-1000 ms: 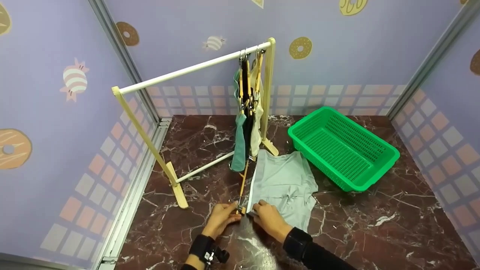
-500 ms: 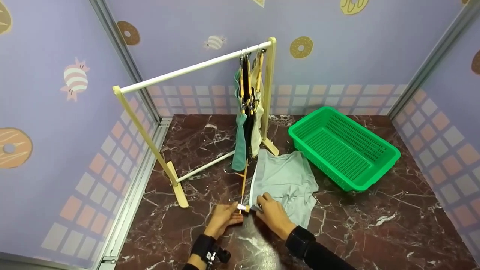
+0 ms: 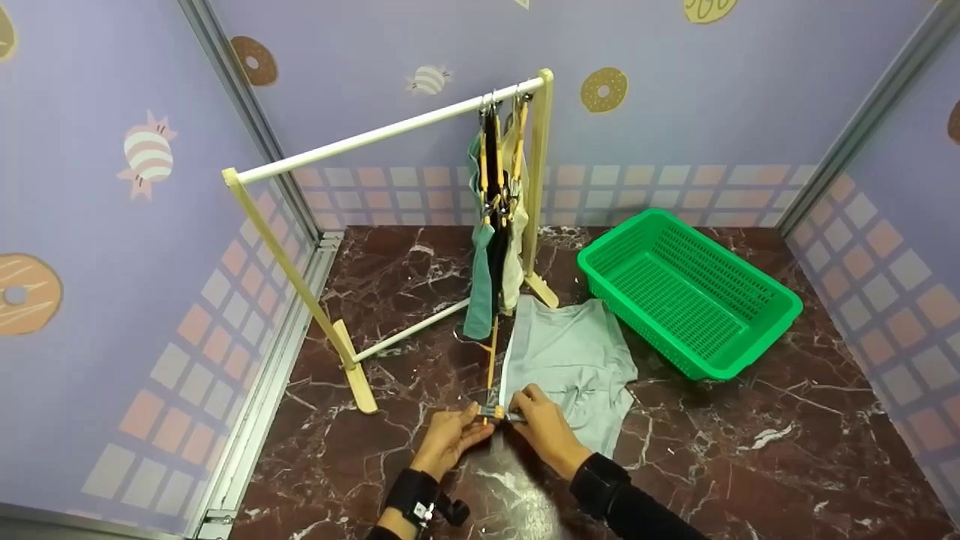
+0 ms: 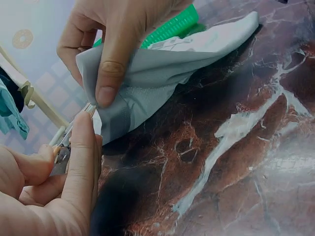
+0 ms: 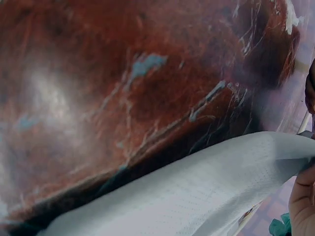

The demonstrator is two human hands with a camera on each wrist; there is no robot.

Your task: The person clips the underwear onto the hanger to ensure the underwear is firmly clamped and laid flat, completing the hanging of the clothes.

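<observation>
Light grey shorts (image 3: 574, 352) lie on the marble-patterned surface, waistband to the left. My right hand (image 3: 550, 429) pinches the near corner of that waistband; in the left wrist view the grey cloth (image 4: 147, 73) is raised there between thumb and fingers. Left of it, a wooden clip hanger (image 3: 491, 367) lies with its hook to the left. My left hand (image 3: 448, 439) grips the hanger's near clip (image 3: 489, 412) between thumb and fingers. The clip's end is right at the cloth corner; whether its jaws enclose cloth is hidden. Pale cloth (image 5: 187, 191) crosses the right wrist view.
A wooden rack (image 3: 390, 135) stands behind, with teal (image 3: 478, 285), black and cream garments on clip hangers at its right end. The hanging teal garment reaches down close to the hanger's far part. A green basket (image 3: 690, 292) sits at the right, beside the shorts.
My left hand has moved slightly right with the clip, closing the gap to the waistband corner. The clip has turned sideways towards the shorts. The right hand keeps its pinch, slightly shifted.
</observation>
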